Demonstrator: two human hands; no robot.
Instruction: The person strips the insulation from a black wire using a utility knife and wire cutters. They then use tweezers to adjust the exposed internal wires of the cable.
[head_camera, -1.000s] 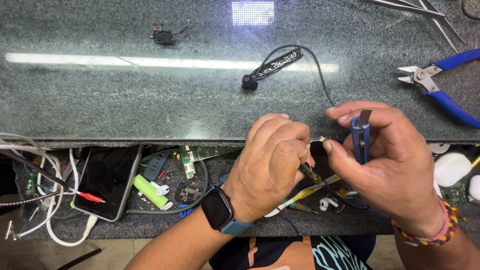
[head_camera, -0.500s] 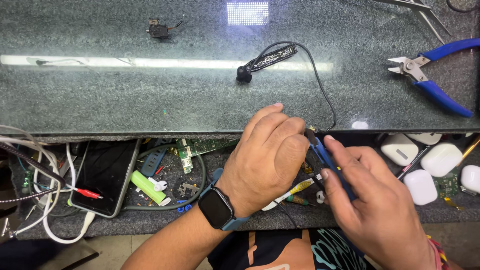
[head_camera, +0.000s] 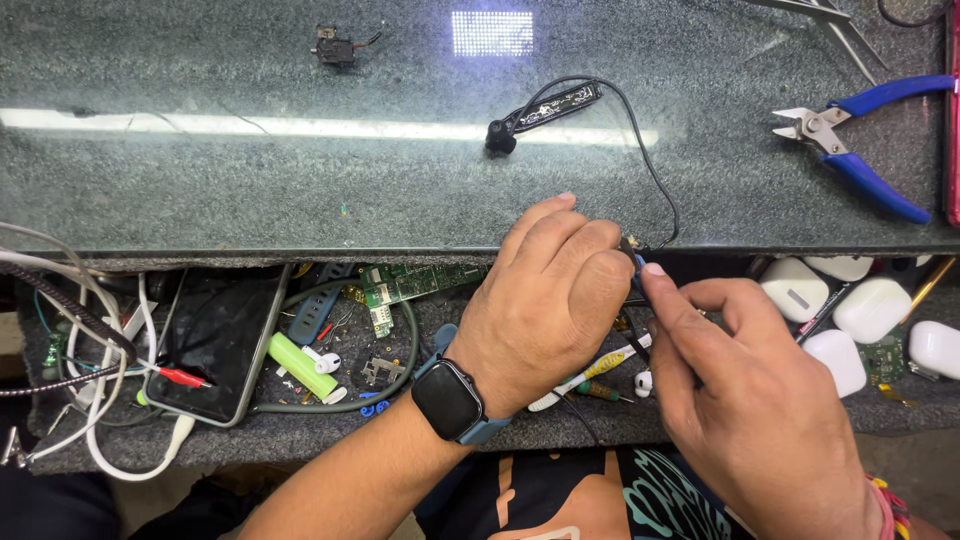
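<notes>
My left hand (head_camera: 545, 300), with a dark smartwatch (head_camera: 455, 400) on its wrist, pinches the near end of a thin black cable (head_camera: 662, 200) at the glass counter's front edge. The cable runs up to a black strip module (head_camera: 555, 105) and a small round earpiece (head_camera: 498, 135) lying on the glass. My right hand (head_camera: 740, 390) comes in from the lower right. Its index fingertip presses against the left fingertips, gripping a thin blue tool (head_camera: 638, 262) whose tip alone shows between the hands.
Blue-handled cutters (head_camera: 860, 140) and metal tweezers (head_camera: 830, 25) lie at the back right. Several white earbud cases (head_camera: 875, 305) sit in the tray to the right. To the left are a phone (head_camera: 215, 340), a green battery (head_camera: 300, 365), a circuit board (head_camera: 420, 282) and white cables (head_camera: 110, 450).
My right hand came down from beside the left hand and swung the blue tool's tip in to the left fingertips. The left hand has held its grip in place.
</notes>
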